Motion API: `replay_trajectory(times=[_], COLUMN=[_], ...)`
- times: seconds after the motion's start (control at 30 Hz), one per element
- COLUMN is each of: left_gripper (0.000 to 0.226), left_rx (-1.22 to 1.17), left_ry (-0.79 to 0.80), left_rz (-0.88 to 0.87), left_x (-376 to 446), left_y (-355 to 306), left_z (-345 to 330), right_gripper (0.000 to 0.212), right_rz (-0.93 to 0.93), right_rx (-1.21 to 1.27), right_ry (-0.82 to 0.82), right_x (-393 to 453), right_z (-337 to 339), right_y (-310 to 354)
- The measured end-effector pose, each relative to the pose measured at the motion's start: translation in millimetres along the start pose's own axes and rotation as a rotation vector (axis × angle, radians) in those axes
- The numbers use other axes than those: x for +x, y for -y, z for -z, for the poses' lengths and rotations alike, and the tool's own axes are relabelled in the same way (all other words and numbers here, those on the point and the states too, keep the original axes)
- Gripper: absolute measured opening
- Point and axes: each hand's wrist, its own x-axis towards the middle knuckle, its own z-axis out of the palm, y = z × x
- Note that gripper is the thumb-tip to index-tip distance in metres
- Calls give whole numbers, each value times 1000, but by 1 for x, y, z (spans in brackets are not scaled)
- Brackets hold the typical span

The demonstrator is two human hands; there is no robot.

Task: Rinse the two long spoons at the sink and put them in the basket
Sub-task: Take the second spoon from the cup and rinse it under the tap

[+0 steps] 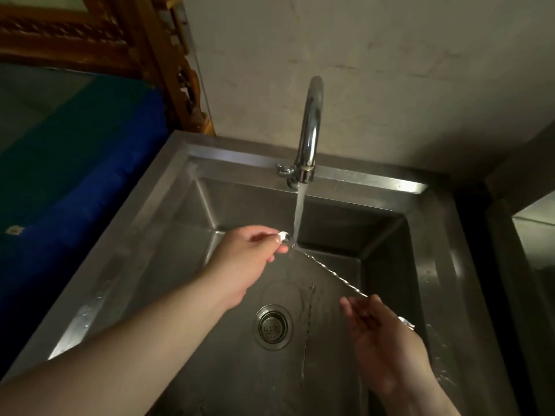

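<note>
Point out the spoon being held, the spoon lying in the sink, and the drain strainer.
held spoon [330, 270]: head view, mid twisted shaft between both hands.
lying spoon [309, 310]: head view, shaft on the sink floor, right of the drain.
drain strainer [272, 326]: head view, perforated centre.

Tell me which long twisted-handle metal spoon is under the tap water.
The held twisted metal spoon, gripped at both ends; the other spoon lies on the sink floor.

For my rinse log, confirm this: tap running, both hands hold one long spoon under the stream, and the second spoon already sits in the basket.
One detail is wrong. The head view shows the second spoon lying on the sink floor beside the drain, not in a basket; no basket is in view. The rest holds: the tap runs, and the left hand and right hand hold one spoon at the stream.
</note>
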Motion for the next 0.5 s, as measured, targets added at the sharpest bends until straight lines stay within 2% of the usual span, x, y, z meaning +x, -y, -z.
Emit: replay_trajectory(times=[0.07, 0.17, 0.3, 0.37, 0.43, 0.5], left_gripper=[7, 10, 15, 15, 13, 10], left_rx=[63, 152, 274, 308, 336, 401], left_ry=[11, 45, 67, 72, 67, 43], left_rz=[-31, -78, -134, -174, -216, -269], left_x=[7, 17, 26, 28, 30, 29], left_y=[-2, -6, -10, -11, -13, -14], left_z=[-10, -19, -22, -22, -22, -21], right_gripper=[23, 26, 36, 29, 21, 9], right_rz=[-94, -160, -234, -79, 278, 608], right_rx=[69, 39, -166, -456, -801, -968], right_ry=[-21, -36, -106, -81, -19, 122], right_x=[5, 15, 21, 19, 16, 15], right_z=[-1, 3, -1, -8, -26, -53], right_y=[-3, -12, -21, -22, -18, -13])
